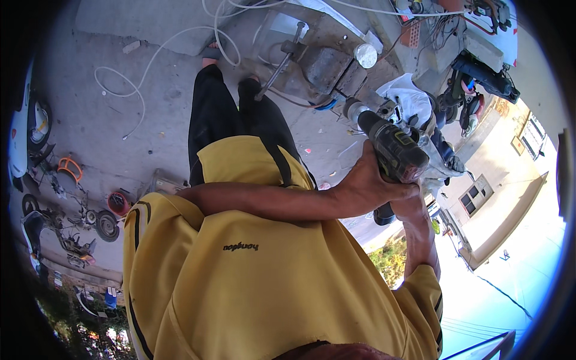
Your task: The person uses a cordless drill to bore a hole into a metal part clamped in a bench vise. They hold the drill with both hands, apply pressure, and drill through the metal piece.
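A cordless drill [397,149] points its bit toward a metal vise [326,71], gripped by a worker's left hand [358,185] and right hand [409,206], both wrapped around it; beyond, a pale hose loops across the concrete ground [174,102].

Black power drill [395,147] — silver chuck [355,110], slanting — held in both hands [365,185].
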Demonstrator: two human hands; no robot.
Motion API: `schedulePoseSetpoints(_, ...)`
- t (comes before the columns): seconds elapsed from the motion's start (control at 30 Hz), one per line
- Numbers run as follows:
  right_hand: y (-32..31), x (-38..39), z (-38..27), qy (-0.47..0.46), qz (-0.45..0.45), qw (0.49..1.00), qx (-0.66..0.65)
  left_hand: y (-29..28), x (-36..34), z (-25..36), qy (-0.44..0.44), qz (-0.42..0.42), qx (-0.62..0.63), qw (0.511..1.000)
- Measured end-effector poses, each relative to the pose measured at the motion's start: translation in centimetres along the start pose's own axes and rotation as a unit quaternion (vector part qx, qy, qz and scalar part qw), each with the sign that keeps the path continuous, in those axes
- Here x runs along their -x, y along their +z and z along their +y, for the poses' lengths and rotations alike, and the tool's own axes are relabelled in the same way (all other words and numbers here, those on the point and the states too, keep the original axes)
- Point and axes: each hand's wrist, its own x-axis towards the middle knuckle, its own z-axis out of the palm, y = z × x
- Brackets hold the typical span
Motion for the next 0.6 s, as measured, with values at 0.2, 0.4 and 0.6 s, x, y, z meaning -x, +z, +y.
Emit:
schedulePoseSetpoints(0.2, -0.2, -0.18, 0.15, 0.0, -0.003, 1.0, -0.002, 0.06, -0.08, -0.16, 0.01, 0.005, 0.009, 1.0)
schedulePoseSetpoints(0.4, -0.29, -0.45, 0.4, -0.009, -0.006, 0.999, -0.041, 0.09, -0.11, 0.47, 0.011, 0.011, -0.022, 1.0)
schedulePoseSetpoints(0.6, -0.46, -0.9, 0.03, -0.02, -0.013, 0.999, -0.022, 0.09, -0.24, 0.28, 0.027, 0.01, 0.0, 1.0)
